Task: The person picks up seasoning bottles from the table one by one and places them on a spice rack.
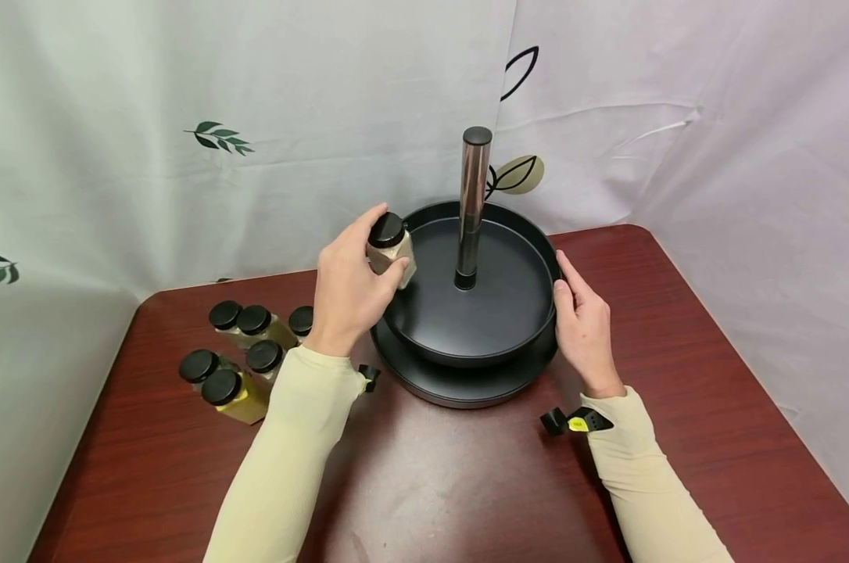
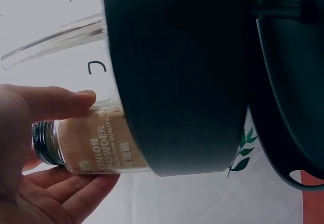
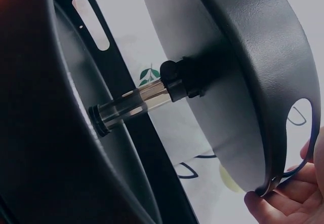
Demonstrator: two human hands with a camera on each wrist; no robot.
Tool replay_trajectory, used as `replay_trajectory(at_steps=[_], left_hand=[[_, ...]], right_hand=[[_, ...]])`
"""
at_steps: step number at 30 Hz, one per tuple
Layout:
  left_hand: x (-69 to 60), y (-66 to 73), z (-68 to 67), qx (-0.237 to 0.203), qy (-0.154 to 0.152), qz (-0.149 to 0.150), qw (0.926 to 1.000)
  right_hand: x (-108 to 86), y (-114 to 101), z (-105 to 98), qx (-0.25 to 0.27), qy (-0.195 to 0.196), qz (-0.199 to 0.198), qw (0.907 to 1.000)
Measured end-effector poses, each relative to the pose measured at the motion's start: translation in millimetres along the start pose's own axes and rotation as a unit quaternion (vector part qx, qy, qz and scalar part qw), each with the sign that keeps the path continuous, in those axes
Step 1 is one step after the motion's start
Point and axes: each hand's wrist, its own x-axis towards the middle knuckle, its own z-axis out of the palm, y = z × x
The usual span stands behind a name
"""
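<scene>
A two-tier black round tray (image 1: 509, 313) with a metal centre post (image 1: 474, 188) stands at the back of the table. My left hand (image 1: 350, 285) grips a spice jar (image 1: 396, 254) with a black lid over the left rim of the upper tier. In the left wrist view, the jar (image 2: 93, 140) reads "onion powder", and the tier's wall hides its base. At the upper tier's right side, my right hand (image 1: 586, 324) holds the rim. The right wrist view shows those fingers (image 3: 298, 188) curled at the cut-out slot in the wall.
Several more black-lidded spice jars (image 1: 238, 395) stand grouped on the left of the red-brown table (image 1: 424, 485), partly behind my left forearm. A white curtain (image 1: 312, 102) with leaf prints hangs close behind the table and along its sides.
</scene>
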Motion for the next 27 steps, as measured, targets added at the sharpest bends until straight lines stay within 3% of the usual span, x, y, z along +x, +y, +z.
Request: replay_trajectory(at_steps=[11,27], left_hand=[[-1.2,0.1,7.8,0.014,-0.046,-0.034,0.9982],[-4.1,-2.6,6.0,0.021,-0.071,-0.057,0.9956]], right_hand=[[-0.2,0.4,-0.4,-0.005,0.002,0.004,1.0000],[0.4,-0.5,0.3,0.003,0.001,-0.001,1.0000]])
